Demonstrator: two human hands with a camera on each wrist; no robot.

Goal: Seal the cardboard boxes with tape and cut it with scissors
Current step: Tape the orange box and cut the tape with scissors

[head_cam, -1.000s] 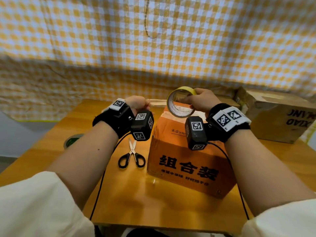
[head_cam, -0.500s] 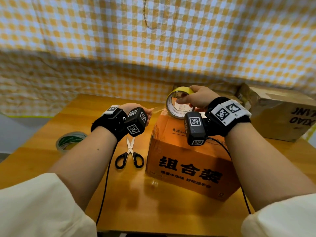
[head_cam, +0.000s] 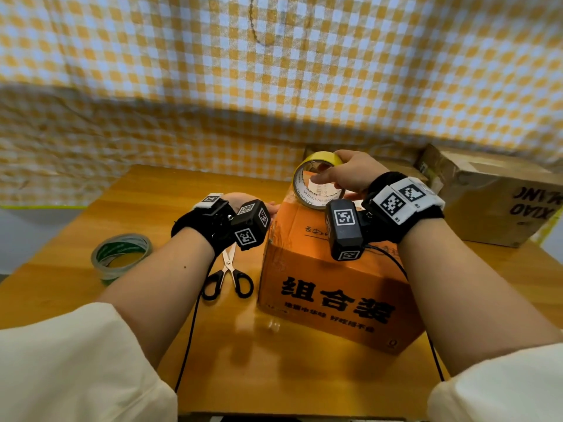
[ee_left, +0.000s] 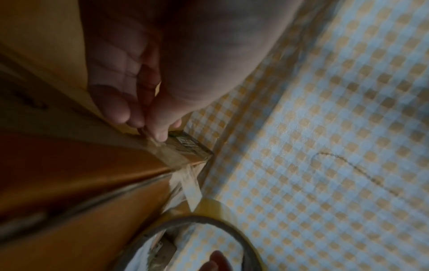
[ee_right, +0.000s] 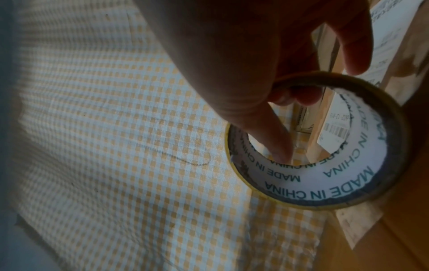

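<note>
- Right hand grips the yellow tape roll: fingers hooked through the core, thumb over the outer rim, roll held on edge above the far side of the orange box.
- Left hand pinches the free tape end between thumb and fingertips, pressing it at the box's left edge; a short strip runs taut from there to the roll.
- Change: a second ago both hands were higher, the left clear of the box. It has since dropped to the edge, and the roll sits lower.
- Reading: the tape end looks anchored; the pull across the top seam comes next.
- Scissors lie unmoved on the table, left of the box.
- The green-cored tape roll, earlier hidden by the left arm, now shows fully.
- A brown box sits far right.
</note>
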